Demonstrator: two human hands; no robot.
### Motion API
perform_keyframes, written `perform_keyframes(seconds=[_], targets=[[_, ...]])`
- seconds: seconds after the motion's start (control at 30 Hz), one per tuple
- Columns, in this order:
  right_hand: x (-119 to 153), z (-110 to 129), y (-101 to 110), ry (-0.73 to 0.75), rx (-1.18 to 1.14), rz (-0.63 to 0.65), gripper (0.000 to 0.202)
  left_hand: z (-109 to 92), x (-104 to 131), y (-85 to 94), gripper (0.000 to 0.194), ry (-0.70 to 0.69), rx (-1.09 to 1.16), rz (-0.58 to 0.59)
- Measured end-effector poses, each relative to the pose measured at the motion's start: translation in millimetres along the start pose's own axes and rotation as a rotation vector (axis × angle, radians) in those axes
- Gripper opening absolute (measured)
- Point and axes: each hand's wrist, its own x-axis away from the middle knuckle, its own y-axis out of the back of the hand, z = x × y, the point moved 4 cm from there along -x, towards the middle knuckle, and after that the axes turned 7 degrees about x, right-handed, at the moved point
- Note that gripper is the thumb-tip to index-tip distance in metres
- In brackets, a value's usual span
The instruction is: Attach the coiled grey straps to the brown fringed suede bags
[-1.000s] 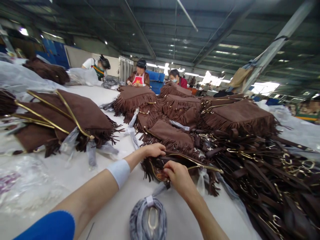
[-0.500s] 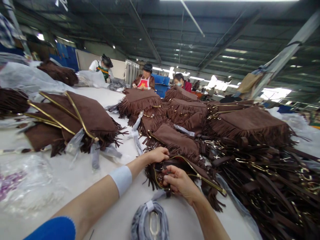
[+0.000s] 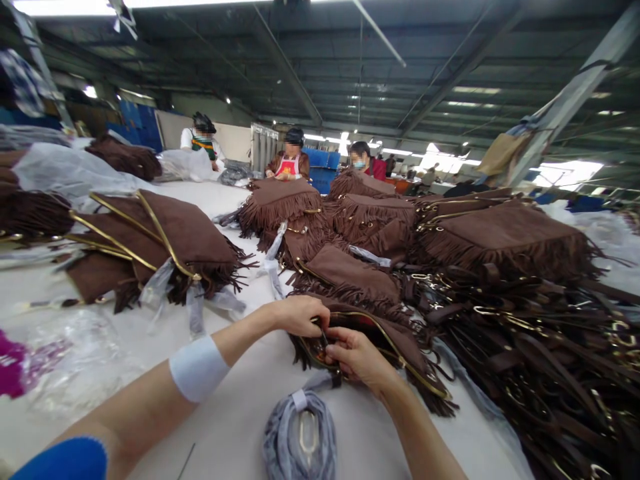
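Note:
An unzipped brown fringed bag [image 3: 410,347] lies on the white table, its gold zipper spread wide. At the left end of its opening, my left hand [image 3: 304,316] is closed, fingertips pinching something small and dark. My right hand [image 3: 353,353] meets it from the other side, thumb and fingers closed at the same dark piece, which is too small to name. Just in front of the bag is a coiled strap [image 3: 273,433] in grey wrapping with a gold clasp, touched by neither hand.
Stacked fringed bags [image 3: 185,230] lie at the left, more bags [image 3: 505,233] behind and right. A heap of dark straps [image 3: 540,367] fills the right side. Clear plastic [image 3: 85,373] lies at the left. People sit across the white table [image 3: 225,413].
My left hand has shifted slightly left and down, its fingertips now close to my right hand's. My right hand's fingers have closed in. The view has moved a little.

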Motion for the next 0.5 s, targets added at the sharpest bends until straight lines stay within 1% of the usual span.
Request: perform_keyframes(seconds=[0.03, 0.1, 0.2, 0.27, 0.37, 0.5], targets=[[0, 0, 0, 0.002, -0.004, 0.000, 0.045, -1, 5, -2.5, 0.021, 0.020, -0.037, 0.003], [0, 0, 0, 0.003, -0.011, -0.009, 0.045, 0, 11, -7.7, 0.033, 0.067, -0.071, -0.047], [0, -3, 1, -0.009, -0.020, -0.059, 0.040, 8, 9, -14.4, 0.039, 0.124, 0.004, -0.126], [1, -6, 3, -0.020, -0.019, -0.102, 0.034, 13, 4, -16.8, 0.034, 0.125, 0.064, -0.137], [2, -8, 3, -0.032, -0.006, -0.129, 0.027, 15, -2, -17.3, 0.021, 0.118, 0.069, -0.138], [-1, -8, 2, -0.044, 0.028, -0.140, 0.020, 18, -3, -16.7, 0.014, 0.187, 0.047, -0.202]])
